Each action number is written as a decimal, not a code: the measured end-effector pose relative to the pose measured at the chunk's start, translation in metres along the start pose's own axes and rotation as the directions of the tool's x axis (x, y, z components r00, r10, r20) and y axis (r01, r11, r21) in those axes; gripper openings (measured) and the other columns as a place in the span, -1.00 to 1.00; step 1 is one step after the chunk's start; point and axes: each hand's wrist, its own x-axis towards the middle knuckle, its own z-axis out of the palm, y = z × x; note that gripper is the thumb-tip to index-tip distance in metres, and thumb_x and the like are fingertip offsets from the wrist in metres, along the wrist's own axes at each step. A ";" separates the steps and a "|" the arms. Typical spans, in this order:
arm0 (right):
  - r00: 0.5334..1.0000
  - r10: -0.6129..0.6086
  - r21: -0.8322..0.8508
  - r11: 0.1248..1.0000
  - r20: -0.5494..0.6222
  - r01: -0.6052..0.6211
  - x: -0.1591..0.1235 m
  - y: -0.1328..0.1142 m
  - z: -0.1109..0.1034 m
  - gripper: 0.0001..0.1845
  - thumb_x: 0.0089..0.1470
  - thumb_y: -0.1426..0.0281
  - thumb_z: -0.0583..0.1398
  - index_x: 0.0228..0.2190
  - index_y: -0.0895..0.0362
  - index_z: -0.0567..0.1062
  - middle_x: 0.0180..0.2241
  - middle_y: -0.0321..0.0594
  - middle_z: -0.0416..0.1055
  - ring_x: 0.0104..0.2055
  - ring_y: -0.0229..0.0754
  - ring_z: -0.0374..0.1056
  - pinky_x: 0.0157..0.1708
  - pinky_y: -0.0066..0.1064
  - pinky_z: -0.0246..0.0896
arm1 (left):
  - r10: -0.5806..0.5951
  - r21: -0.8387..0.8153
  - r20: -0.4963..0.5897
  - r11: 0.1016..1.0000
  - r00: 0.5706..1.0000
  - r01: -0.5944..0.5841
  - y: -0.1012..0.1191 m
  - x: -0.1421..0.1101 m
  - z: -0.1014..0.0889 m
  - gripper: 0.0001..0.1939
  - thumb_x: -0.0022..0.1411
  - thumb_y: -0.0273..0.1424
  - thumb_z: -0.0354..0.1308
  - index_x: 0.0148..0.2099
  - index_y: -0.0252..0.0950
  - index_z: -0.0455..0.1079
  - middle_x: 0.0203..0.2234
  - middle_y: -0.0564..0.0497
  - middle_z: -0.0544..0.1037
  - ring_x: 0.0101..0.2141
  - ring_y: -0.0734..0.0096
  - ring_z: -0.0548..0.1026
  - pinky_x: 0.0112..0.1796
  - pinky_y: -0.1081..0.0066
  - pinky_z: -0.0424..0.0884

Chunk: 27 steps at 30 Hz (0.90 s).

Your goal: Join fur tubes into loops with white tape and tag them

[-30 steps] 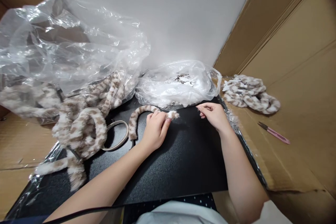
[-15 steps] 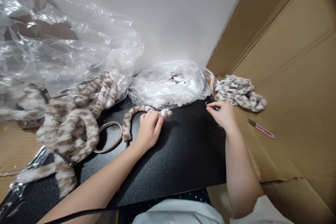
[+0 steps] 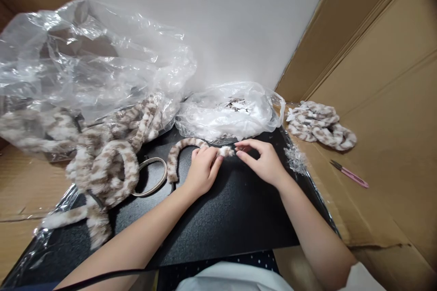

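A curved headband covered in brown-and-white striped fur lies on a black mat. My left hand presses down on it near its right end, fingers closed over the fur. The fingers of my right hand pinch at the fluffy tip of the same headband. A bare metal band lies just left of the furry one.
A large clear plastic bag with several furry headbands spills onto the mat at left. A smaller crumpled bag sits behind the hands. On the cardboard at right lie a pile of furry headbands and pink snips.
My right hand was off by the mat's right edge half a second ago; it has come back left to the headband's tip. My left hand has stayed on the headband.
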 end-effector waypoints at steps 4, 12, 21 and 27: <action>0.996 -0.075 0.089 0.993 -0.042 0.078 -0.002 -0.005 0.027 -0.95 0.03 0.43 0.26 -0.38 0.12 0.54 -0.45 -0.28 0.49 -0.40 -0.23 0.40 -0.33 -0.39 0.30 | 0.042 -0.015 -0.002 0.999 0.999 -0.042 0.000 -0.001 0.000 -0.79 0.38 -0.38 -0.15 -0.34 -0.26 0.18 -0.47 0.05 0.37 -0.36 0.32 0.31 -0.19 0.27 0.14; 0.986 -0.031 0.216 0.974 -0.163 0.067 -0.010 0.004 0.044 -0.87 0.04 0.37 0.29 -0.31 0.10 0.58 -0.41 -0.26 0.51 -0.37 -0.22 0.39 -0.30 -0.38 0.31 | 0.078 0.023 0.027 0.997 0.997 -0.079 -0.001 -0.001 0.003 -0.75 0.39 -0.39 -0.15 -0.38 -0.27 0.17 -0.49 0.06 0.35 -0.38 0.33 0.29 -0.23 0.29 0.12; 0.993 0.043 0.382 0.924 -0.110 0.003 -0.011 0.014 0.056 -0.91 0.01 0.38 0.31 -0.36 0.07 0.63 -0.49 -0.30 0.43 -0.43 -0.26 0.32 -0.38 -0.41 0.24 | 0.092 -0.053 0.119 0.995 0.989 -0.086 -0.002 0.000 0.003 -0.74 0.40 -0.37 -0.19 -0.35 -0.26 0.20 -0.50 0.05 0.34 -0.38 0.32 0.28 -0.23 0.28 0.14; 0.983 0.119 0.482 0.875 -0.140 -0.038 -0.012 0.018 0.057 -0.84 0.04 0.25 0.29 -0.38 0.05 0.65 -0.47 -0.28 0.41 -0.42 -0.25 0.31 -0.40 -0.39 0.21 | 0.122 -0.151 0.135 0.983 0.983 -0.102 0.001 0.001 -0.003 -0.65 0.42 -0.30 -0.24 -0.38 -0.26 0.21 -0.53 0.07 0.35 -0.42 0.36 0.30 -0.24 0.31 0.17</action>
